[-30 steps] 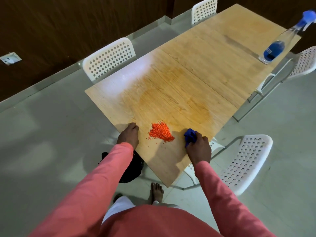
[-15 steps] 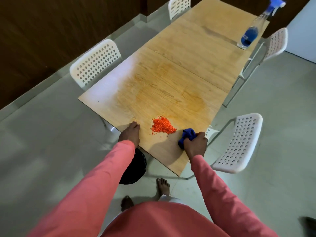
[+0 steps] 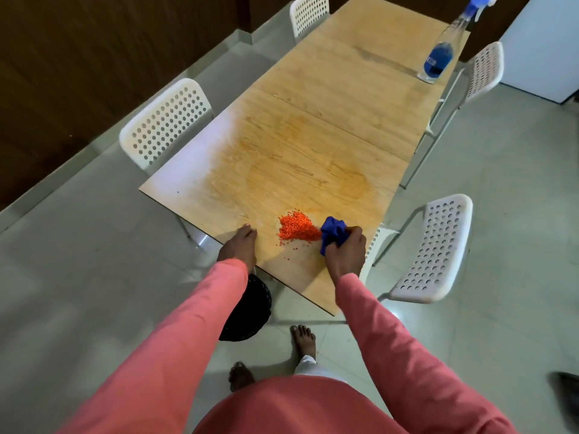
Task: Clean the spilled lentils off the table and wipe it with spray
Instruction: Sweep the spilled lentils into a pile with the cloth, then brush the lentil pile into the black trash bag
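Observation:
A small heap of orange lentils (image 3: 296,227) lies near the front edge of the wooden table (image 3: 313,142), with a few loose grains scattered toward me. My right hand (image 3: 344,250) grips a bunched blue cloth (image 3: 333,232) that touches the heap's right side. My left hand (image 3: 238,245) rests with straight fingers at the table's front left edge, left of the heap. A spray bottle (image 3: 440,57) with blue liquid and a blue trigger stands at the far right edge of the table.
A black bin (image 3: 249,308) sits on the floor under the table's near edge, below my left arm. White perforated chairs stand at the left (image 3: 166,120), near right (image 3: 435,249), far right (image 3: 484,73) and far end (image 3: 308,12). My bare feet stand on grey tiles.
My right hand has pushed the blue cloth left up against the lentil heap, and some grains have scattered toward the near edge. My left hand stays at the table edge. The view has shifted.

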